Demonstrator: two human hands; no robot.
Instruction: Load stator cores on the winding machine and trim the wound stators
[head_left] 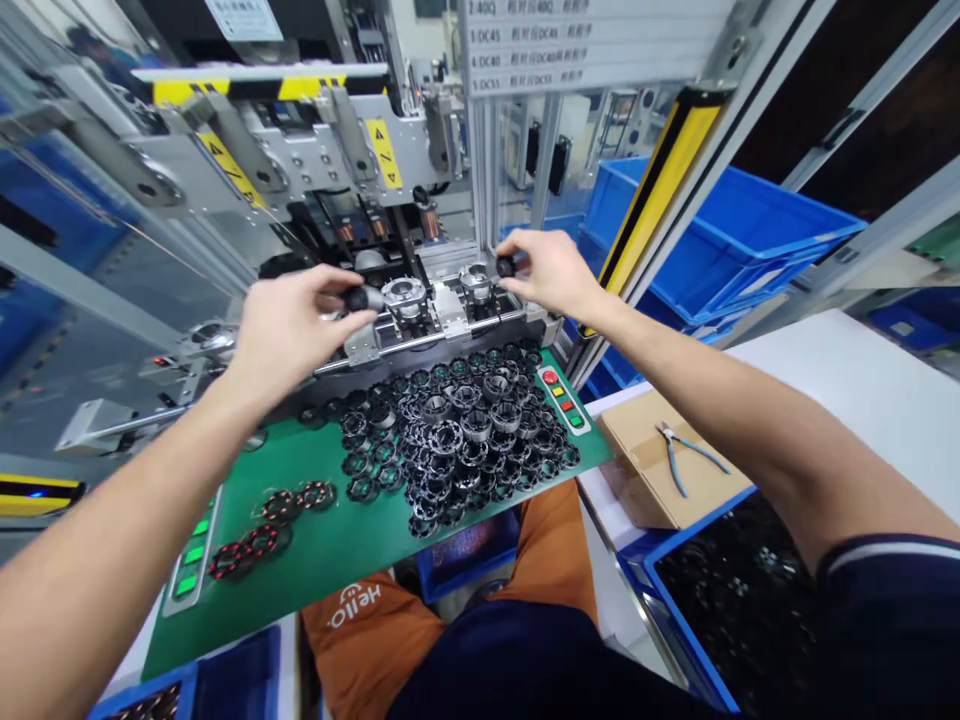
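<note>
My left hand (pixel 296 320) is closed on a black knob (pixel 357 298) with a grey metal end, just left of a round metal fixture (pixel 405 298) on the machine. Thumb and fingers of my right hand (pixel 551 270) pinch a smaller black knob (pixel 505 266), to the right of a second round metal fixture (pixel 476 284). Whether either knob is joined to its fixture I cannot tell. Below both hands, many black ring-shaped cores (pixel 474 425) are stacked on the green work surface (pixel 315 565).
Several copper-wound rings (pixel 279 507) lie at the left. A button panel (pixel 564 400) stands right of the stack, another (pixel 191 555) at the left edge. Blue-handled pliers (pixel 679 455) rest on a cardboard box (pixel 637 460). A blue bin (pixel 694 640) holds dark parts.
</note>
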